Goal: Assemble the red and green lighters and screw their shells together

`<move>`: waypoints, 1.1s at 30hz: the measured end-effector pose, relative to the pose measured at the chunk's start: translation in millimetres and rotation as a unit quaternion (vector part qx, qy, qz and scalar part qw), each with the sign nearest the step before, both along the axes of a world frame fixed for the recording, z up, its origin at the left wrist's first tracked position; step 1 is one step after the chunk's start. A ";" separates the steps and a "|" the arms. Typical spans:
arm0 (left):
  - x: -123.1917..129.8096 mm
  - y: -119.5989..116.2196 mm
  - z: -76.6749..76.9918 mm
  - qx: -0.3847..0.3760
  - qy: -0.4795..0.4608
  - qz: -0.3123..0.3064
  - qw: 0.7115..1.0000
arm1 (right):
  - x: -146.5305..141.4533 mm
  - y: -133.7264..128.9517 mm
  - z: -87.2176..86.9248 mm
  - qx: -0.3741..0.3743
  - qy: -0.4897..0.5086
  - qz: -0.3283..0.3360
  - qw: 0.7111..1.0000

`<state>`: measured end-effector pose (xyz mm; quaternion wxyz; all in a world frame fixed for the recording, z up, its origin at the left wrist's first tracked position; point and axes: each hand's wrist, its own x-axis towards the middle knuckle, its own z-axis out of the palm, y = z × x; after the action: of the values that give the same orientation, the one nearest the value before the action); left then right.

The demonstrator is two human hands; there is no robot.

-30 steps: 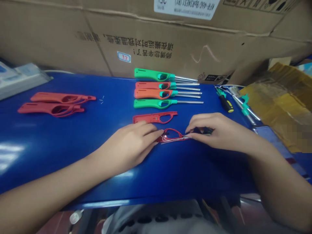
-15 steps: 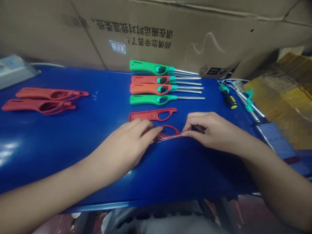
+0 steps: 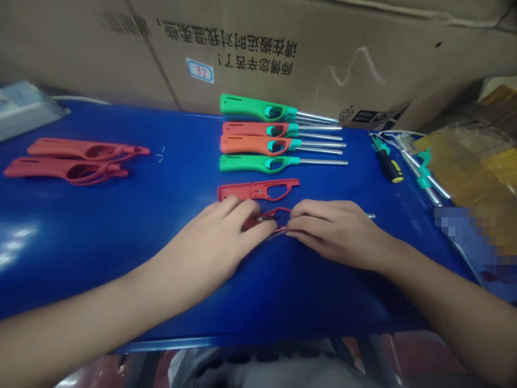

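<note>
My left hand (image 3: 232, 231) is closed around the handle end of a red lighter casing half (image 3: 249, 223), whose trigger loop shows between my two hands. At the loop's front end, the fingers of my right hand (image 3: 335, 229) are pinched together against the casing. Thin wire or a pale strip runs along its lower edge, partly hidden by fingertips. A metal tip (image 3: 370, 215) sticks out beyond my right hand; the rest of it is covered. Just behind lies another red casing half (image 3: 258, 191), inner side up.
Several assembled green and orange lighters (image 3: 258, 163) lie in a row behind. Two red casings (image 3: 52, 168) and small pins (image 3: 160, 156) are at left. A black-and-yellow screwdriver (image 3: 390, 166) and metal tubes (image 3: 428, 186) lie at right. A cardboard box (image 3: 250, 32) walls the back.
My right hand has moved left along the casing, closer to my left hand, and covers its front end. A metal tip now shows beyond it. The view has shifted slightly.
</note>
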<state>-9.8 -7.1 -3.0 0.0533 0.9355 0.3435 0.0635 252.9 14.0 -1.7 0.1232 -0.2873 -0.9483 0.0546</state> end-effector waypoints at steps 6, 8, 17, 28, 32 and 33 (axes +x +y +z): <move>0.1 0.4 0.4 -0.001 -0.002 -0.004 1.000 | 1.2 0.9 4.1 -0.103 0.072 -0.035 0.991; 0.0 0.4 1.0 -0.005 0.000 -0.003 1.000 | 1.5 1.7 4.7 -0.162 0.116 -0.077 0.977; -0.8 0.3 0.7 0.003 0.007 -0.010 1.000 | -2.0 3.1 9.4 -0.391 0.233 -0.166 0.875; -0.7 -0.2 0.6 0.013 0.015 -0.009 1.000 | 0.8 8.9 11.6 -0.402 0.202 -0.140 0.882; -0.4 -0.5 0.6 0.020 0.012 -0.011 1.000 | -2.1 6.0 6.5 -0.292 0.171 -0.103 0.936; -0.3 -0.7 0.6 0.019 0.012 -0.011 1.000 | -2.5 5.3 5.0 -0.264 0.167 -0.088 0.946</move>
<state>-10.1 -7.8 -2.3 0.0322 0.9407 0.3327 0.0580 250.4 19.3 3.4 0.2036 -0.3787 -0.8367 0.3393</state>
